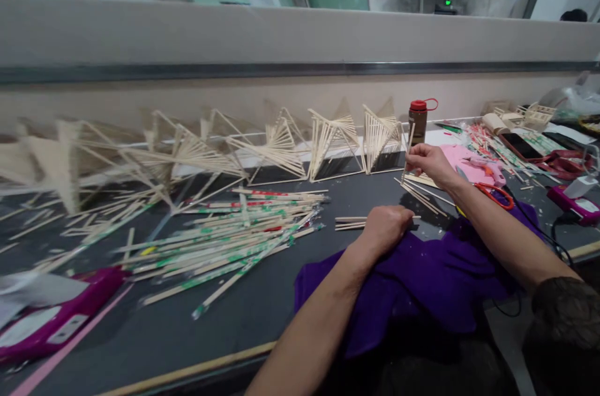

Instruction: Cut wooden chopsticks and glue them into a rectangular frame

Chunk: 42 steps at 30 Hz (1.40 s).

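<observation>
The right hand (429,162) pinched a thin pale bamboo stick (409,145) upright between thumb and fingertips above a few loose sticks (422,193) on the dark grey tabletop (262,308), while the left hand (384,227) lay closed as a fist on a purple cloth (422,283), touching a short bundle of sticks (349,222). Judging by the row of finished fan-shaped stick frames (328,143) along the wall and the large heap of green-and-red-wrapped chopsticks (234,233) beside them, a good share seemed built, with much stock left.

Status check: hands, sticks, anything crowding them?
Right hand pinching one upright stick. Left hand closed on short sticks, resting on purple cloth. Bottle and scissors close by.
</observation>
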Motion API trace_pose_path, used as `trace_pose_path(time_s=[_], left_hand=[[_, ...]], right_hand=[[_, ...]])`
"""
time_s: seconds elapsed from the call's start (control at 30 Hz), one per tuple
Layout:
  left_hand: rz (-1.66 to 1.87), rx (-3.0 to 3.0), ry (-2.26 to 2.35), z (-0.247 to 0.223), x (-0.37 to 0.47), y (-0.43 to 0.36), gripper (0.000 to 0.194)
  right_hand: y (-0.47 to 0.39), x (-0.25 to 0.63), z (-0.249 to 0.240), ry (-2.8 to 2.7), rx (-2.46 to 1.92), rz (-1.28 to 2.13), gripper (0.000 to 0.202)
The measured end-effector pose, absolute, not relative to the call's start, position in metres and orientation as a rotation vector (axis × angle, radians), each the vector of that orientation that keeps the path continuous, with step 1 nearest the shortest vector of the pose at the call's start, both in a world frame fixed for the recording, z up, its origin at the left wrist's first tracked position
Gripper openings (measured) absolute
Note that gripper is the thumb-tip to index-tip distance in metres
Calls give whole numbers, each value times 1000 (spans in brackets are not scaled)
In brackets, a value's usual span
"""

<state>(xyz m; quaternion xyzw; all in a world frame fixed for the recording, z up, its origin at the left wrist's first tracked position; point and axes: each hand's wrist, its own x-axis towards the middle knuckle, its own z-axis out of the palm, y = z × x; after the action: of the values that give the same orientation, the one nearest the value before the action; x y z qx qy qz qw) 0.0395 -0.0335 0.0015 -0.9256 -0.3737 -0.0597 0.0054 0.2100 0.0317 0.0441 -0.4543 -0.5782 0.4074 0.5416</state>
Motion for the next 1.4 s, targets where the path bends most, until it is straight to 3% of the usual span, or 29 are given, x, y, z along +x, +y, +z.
trace_pose_path(time_s=[0.2,0.83,1.4], left_hand=[[-176,-2891,-1176,2,41,-37,28],[-255,-2912,-898,-3,32,-61,14],[-555,-2882,-921,-17,29,-65,10]], right_hand=[[67,164,46,-1368,-1121,888,9],[108,131,44,-1630,-1313,597,4],[146,91,41,-1946,-1456,208,14]])
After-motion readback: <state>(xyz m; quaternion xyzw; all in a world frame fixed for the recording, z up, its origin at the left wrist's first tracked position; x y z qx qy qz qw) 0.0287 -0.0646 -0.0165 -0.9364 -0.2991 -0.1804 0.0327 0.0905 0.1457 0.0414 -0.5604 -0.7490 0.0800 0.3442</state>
